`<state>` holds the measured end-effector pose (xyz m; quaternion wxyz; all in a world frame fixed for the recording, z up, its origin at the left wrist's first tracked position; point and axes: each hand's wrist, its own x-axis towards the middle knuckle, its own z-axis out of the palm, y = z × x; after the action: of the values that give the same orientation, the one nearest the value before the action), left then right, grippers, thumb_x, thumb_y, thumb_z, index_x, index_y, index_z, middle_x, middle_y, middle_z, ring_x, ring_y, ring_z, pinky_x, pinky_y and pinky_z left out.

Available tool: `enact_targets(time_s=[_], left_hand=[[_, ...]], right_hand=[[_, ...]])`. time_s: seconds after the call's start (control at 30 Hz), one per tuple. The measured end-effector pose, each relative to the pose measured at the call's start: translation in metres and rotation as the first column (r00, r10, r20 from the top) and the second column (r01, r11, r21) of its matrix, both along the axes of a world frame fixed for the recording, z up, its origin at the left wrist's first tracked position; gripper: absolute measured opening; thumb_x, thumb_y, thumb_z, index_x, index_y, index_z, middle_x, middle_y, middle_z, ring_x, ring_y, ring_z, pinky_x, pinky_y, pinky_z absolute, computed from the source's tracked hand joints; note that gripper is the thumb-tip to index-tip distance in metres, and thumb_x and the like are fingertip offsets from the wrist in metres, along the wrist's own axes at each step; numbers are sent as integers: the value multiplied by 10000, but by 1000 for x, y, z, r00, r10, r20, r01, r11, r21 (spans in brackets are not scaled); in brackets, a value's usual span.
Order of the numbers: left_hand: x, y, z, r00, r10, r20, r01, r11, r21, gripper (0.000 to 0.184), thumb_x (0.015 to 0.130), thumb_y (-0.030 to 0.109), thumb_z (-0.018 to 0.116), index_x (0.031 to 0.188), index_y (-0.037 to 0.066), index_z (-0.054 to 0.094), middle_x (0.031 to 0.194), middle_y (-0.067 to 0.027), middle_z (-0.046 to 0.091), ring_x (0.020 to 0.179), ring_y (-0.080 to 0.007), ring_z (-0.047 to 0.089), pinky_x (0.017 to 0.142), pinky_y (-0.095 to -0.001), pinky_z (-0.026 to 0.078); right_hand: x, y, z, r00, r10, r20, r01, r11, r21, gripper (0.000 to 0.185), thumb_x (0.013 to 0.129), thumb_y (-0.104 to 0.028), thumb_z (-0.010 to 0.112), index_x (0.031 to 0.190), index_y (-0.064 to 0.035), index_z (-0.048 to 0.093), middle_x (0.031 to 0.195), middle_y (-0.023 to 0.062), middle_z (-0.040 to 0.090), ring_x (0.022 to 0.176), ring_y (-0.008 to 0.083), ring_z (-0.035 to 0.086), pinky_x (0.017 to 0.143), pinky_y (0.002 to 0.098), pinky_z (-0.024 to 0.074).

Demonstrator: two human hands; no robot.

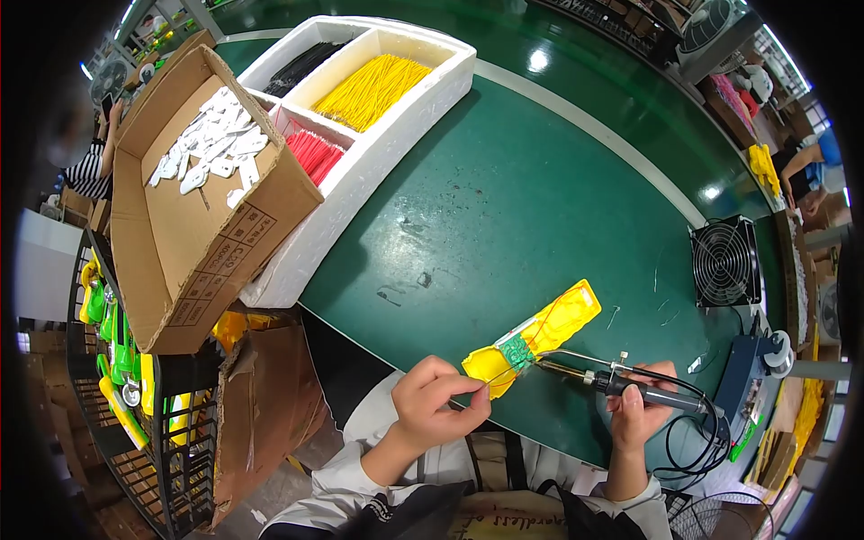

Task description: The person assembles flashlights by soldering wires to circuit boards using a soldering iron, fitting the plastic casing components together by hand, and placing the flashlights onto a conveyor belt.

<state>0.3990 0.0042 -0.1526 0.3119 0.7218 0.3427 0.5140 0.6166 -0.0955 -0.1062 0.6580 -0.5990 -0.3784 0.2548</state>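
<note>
A yellow plastic housing [567, 317] lies at a slant on the green table, near its front edge. On its lower half sits a small green circuit board [516, 352], with thin wires running over the housing. My left hand [437, 402] is closed just left of the board, thumb and forefinger pinching a thin dark wire [498, 378]. In my right hand [641, 416] is a soldering iron [614, 385] with a thin metal feed tube alongside. Its tip points left and reaches the board's right edge; whether it touches, I cannot tell.
At the left a cardboard box [135, 229] of white plastic parts leans on a foam tray [396, 135] of black, yellow and red wires. Below it stands a black crate [171, 459]. A small fan [725, 263] and a blue soldering unit [745, 373] stand at the right.
</note>
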Motion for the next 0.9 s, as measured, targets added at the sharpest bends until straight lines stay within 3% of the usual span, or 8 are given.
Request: enact_targets(time_s=[0.23,0.33,0.63,0.73,0.9], left_hand=[[-1,0,1,1000,-9,-11,9,1000,4,186,585,9,752,728,72,651,625,-18,496,487,-118,476,425,-230,358],[1,1,-2,1000,-5,23,4,1000,25,195,554,5,741,713,77,655,629,1,457,463,-83,390,406,-224,277],[1,1,-3,1000,-9,7,8,999,41,194,561,0,739,720,70,653,642,-2,459,461,-78,376,410,-227,273],[0,0,1,1000,-8,-13,8,1000,8,185,582,-3,748,717,70,645,624,-18,485,484,-121,471,424,-229,349],[0,0,1,1000,-10,-11,10,1000,2,184,584,-1,749,718,70,645,626,-17,482,484,-119,468,425,-227,347]], right_hand=[[0,1,0,1000,18,1,-18,1000,3,288,817,-151,669,886,-15,425,688,102,550,514,104,510,451,210,433],[0,1,1,1000,24,-17,-24,1000,-8,281,814,-136,668,887,-14,425,694,104,549,516,106,511,454,212,436],[0,0,0,999,30,-12,-30,1000,2,268,809,-107,663,897,-9,430,721,110,552,519,107,512,458,215,443],[2,-1,0,1000,28,-13,-28,1000,-2,263,810,-102,660,896,-8,430,723,112,553,519,107,512,459,217,444],[0,1,1,999,34,-20,-33,999,6,255,813,-92,656,896,-8,430,720,110,552,520,106,511,462,217,446]])
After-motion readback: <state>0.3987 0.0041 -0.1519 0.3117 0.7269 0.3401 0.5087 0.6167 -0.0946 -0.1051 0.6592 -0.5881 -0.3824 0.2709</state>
